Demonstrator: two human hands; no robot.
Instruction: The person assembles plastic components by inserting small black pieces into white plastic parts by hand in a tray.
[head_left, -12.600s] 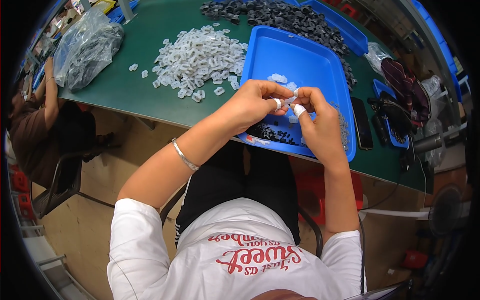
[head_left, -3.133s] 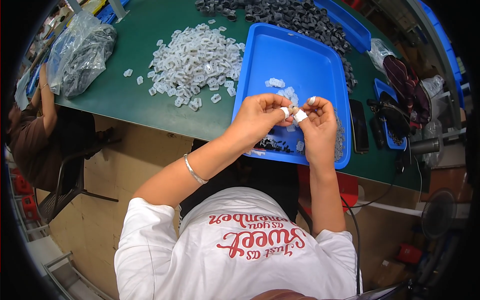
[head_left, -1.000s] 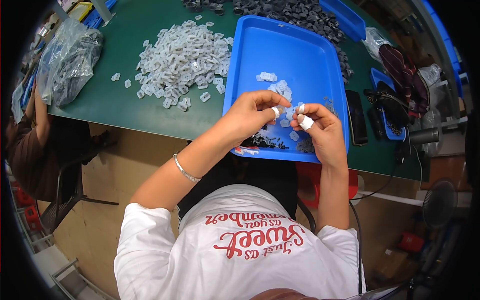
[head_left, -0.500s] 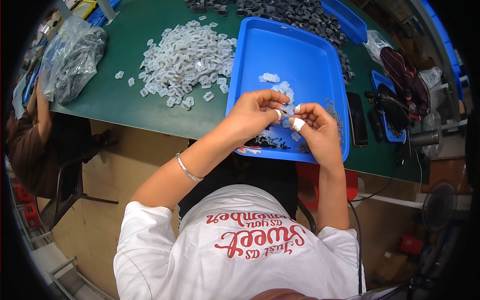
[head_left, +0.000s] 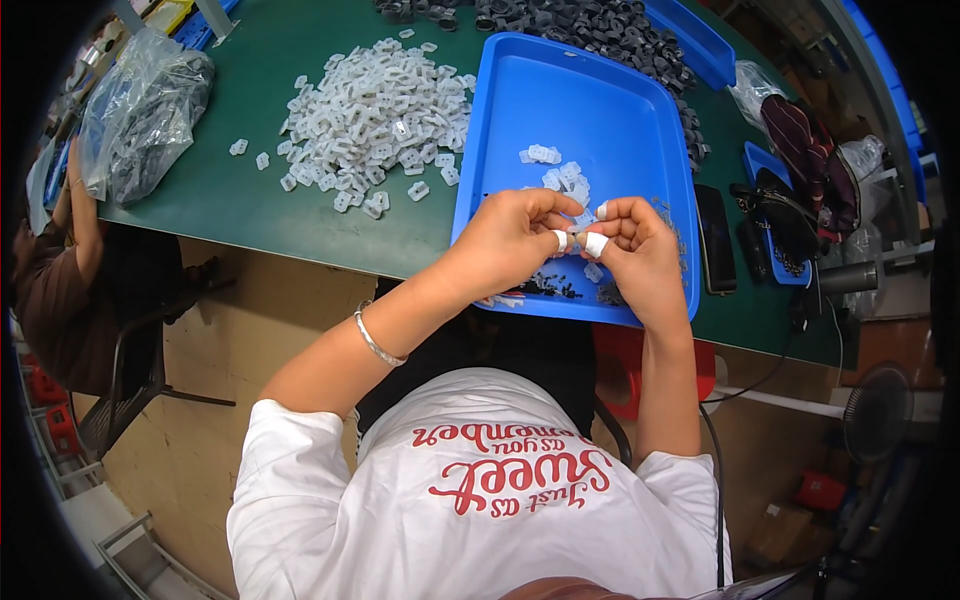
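Over the near half of a blue tray (head_left: pixel 560 80), my left hand (head_left: pixel 515 232) and my right hand (head_left: pixel 640 245) meet fingertip to fingertip. Both are closed in a pinch on a small translucent plastic piece (head_left: pixel 583 222), mostly covered by the fingers. White tape wraps both thumbs and a right fingertip. Beyond the hands, a few translucent white plastic pieces (head_left: pixel 566 178) lie in the tray. Tiny black parts (head_left: pixel 550 286) are gathered at its near edge, partly under my left hand. Small grey parts (head_left: pixel 663 210) lie along its right side.
A large heap of translucent white pieces (head_left: pixel 375 120) lies left of the tray on the green table (head_left: pixel 250 215). Dark grey parts (head_left: pixel 590 25) are piled behind. A phone (head_left: pixel 714 240) and a small blue tray (head_left: pixel 790 262) are at right. Another person (head_left: pixel 65 280) sits far left.
My thumbs have come together, and the fingertips now close more tightly around the small piece. The heaps and the tray stay essentially where they were.
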